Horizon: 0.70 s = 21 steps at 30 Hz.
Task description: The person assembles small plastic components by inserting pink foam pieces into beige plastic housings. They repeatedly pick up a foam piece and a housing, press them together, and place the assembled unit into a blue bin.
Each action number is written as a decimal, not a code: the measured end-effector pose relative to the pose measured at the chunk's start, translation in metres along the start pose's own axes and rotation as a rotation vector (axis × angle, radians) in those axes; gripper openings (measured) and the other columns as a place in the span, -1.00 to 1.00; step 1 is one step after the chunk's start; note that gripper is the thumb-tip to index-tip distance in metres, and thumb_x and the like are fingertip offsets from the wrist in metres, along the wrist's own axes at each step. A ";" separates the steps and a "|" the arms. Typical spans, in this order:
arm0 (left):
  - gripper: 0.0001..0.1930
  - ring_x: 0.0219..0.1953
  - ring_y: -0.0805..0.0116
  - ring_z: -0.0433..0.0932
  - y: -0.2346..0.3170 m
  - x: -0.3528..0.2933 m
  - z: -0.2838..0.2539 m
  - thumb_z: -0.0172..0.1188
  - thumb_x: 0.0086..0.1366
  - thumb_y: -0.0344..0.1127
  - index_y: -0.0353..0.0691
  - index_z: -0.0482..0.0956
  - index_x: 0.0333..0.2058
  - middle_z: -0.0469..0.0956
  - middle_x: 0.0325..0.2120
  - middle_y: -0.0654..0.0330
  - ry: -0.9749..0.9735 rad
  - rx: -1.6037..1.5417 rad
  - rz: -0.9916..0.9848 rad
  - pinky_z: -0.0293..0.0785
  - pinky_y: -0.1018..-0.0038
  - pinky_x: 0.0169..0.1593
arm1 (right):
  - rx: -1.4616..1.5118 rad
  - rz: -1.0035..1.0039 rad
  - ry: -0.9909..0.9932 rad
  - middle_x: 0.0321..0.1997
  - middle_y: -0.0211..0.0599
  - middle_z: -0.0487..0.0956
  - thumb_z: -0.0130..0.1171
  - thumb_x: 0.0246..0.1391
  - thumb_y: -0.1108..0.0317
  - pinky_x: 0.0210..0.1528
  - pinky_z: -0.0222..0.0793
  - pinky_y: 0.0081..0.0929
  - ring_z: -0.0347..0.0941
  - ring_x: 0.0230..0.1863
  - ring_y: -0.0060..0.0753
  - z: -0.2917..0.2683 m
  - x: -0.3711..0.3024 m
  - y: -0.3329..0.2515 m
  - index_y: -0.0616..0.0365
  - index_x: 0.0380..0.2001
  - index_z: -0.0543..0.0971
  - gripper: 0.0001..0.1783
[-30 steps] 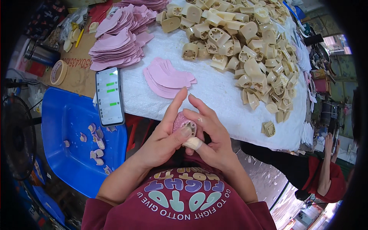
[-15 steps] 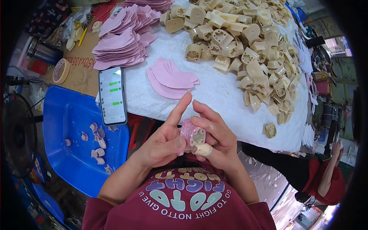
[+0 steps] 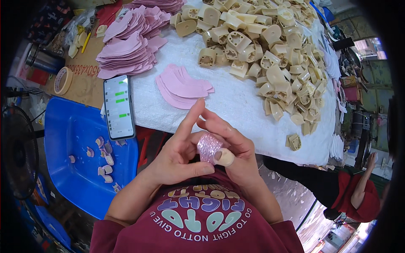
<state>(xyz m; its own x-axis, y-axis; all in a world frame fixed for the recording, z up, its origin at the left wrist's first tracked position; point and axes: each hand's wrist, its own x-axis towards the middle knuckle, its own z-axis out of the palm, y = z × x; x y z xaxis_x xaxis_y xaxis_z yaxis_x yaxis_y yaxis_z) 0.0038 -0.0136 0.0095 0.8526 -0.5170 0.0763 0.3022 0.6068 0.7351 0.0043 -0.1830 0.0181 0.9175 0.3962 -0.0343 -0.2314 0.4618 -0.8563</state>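
Note:
A small shoe heel wrapped in glittery pink covering (image 3: 209, 147) is held between my hands, in front of my shirt. My left hand (image 3: 177, 156) supports its left side; the thumb lies along the lower edge and the index finger points up and away. My right hand (image 3: 238, 147) grips it from the right, its thumb, wearing a cream finger cover (image 3: 225, 157), pressed against the side. Behind the heel, some fingers are hidden. Just beyond my fingertips lies a small fan of pink cover pieces (image 3: 181, 86) on the white sheet.
Bare cream heels (image 3: 276, 80) form a big heap at right; one heel (image 3: 293, 142) lies apart. Pink pieces (image 3: 126, 55) are stacked at far left. A phone (image 3: 119, 107) overhangs a blue tub (image 3: 69, 168) containing several covered heels. Tape (image 3: 63, 80) lies nearby. Another person (image 3: 356, 196) is at right.
The heel has been turned: its hollow end faced me before, and now its glittery side shows. My right thumb has moved up onto its side, and my fingertips have come closer together.

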 end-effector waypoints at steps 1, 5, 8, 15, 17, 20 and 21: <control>0.07 0.02 0.28 0.43 0.002 -0.001 -0.003 0.25 0.08 -0.60 0.06 -0.36 0.35 0.39 0.01 0.01 -0.023 0.119 0.038 0.37 0.41 0.03 | -0.011 0.005 0.049 0.32 -0.06 0.19 0.20 0.05 0.45 0.22 0.22 -0.33 0.20 0.27 -0.29 0.001 0.000 0.000 0.25 0.12 0.39 -0.48; -0.06 -0.05 0.08 0.46 0.019 0.010 -0.007 0.27 -0.03 -0.60 -0.05 0.00 0.32 0.40 -0.04 -0.04 -0.011 1.069 0.214 0.38 0.32 0.02 | 0.191 0.232 0.291 0.17 -0.05 0.37 0.14 0.13 0.37 0.07 0.41 -0.31 0.40 0.10 -0.30 -0.014 -0.011 0.000 0.29 0.05 0.44 -0.57; -0.09 -0.01 -0.02 0.43 0.012 0.008 -0.012 0.31 -0.15 -0.61 -0.18 0.11 0.24 0.40 0.00 -0.02 -0.156 1.320 0.216 0.37 0.22 0.03 | 0.188 0.439 0.285 -0.01 -0.13 0.52 0.12 0.15 0.35 -0.11 0.53 -0.38 0.52 -0.13 -0.36 -0.030 -0.017 -0.001 0.31 -0.01 0.48 -0.63; -0.29 -0.17 0.05 0.46 0.025 0.004 -0.006 0.36 -0.21 -0.47 -0.25 0.39 0.04 0.46 -0.22 0.04 -0.131 1.419 0.075 0.38 0.28 -0.14 | -0.164 0.391 0.218 -0.21 -0.25 0.60 0.12 0.14 0.40 -0.17 0.50 -0.56 0.52 -0.21 -0.51 -0.023 -0.016 -0.012 0.32 -0.16 0.58 -0.75; -0.37 -0.25 0.08 0.47 0.025 0.005 -0.005 0.37 -0.21 -0.42 -0.26 0.44 -0.05 0.47 -0.32 0.08 -0.124 1.403 0.115 0.38 0.31 -0.19 | -0.136 0.333 0.202 -0.22 -0.27 0.61 0.10 0.15 0.43 -0.15 0.48 -0.57 0.51 -0.21 -0.54 -0.023 -0.019 -0.012 0.33 -0.17 0.58 -0.77; -0.46 -0.37 0.11 0.47 0.024 0.008 0.000 0.39 -0.23 -0.39 -0.26 0.48 -0.16 0.47 -0.43 0.12 -0.079 1.428 0.199 0.37 0.33 -0.28 | -0.064 0.282 0.188 -0.19 -0.29 0.61 0.08 0.16 0.45 -0.09 0.45 -0.56 0.51 -0.18 -0.53 -0.025 -0.023 -0.011 0.33 -0.14 0.57 -0.76; -0.48 -0.40 0.11 0.47 0.022 0.010 0.001 0.39 -0.24 -0.39 -0.25 0.48 -0.19 0.46 -0.46 0.13 -0.058 1.442 0.232 0.36 0.33 -0.31 | -0.192 0.226 0.215 -0.19 -0.29 0.61 0.08 0.17 0.45 -0.09 0.43 -0.57 0.50 -0.18 -0.55 -0.020 -0.022 -0.012 0.33 -0.14 0.57 -0.76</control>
<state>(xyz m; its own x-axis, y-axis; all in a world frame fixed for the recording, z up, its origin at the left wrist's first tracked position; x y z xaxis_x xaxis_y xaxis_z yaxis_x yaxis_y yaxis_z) 0.0180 -0.0061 0.0273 0.7931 -0.5381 0.2854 -0.5466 -0.4221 0.7232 -0.0070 -0.2129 0.0187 0.9020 0.2857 -0.3236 -0.3896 0.2160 -0.8953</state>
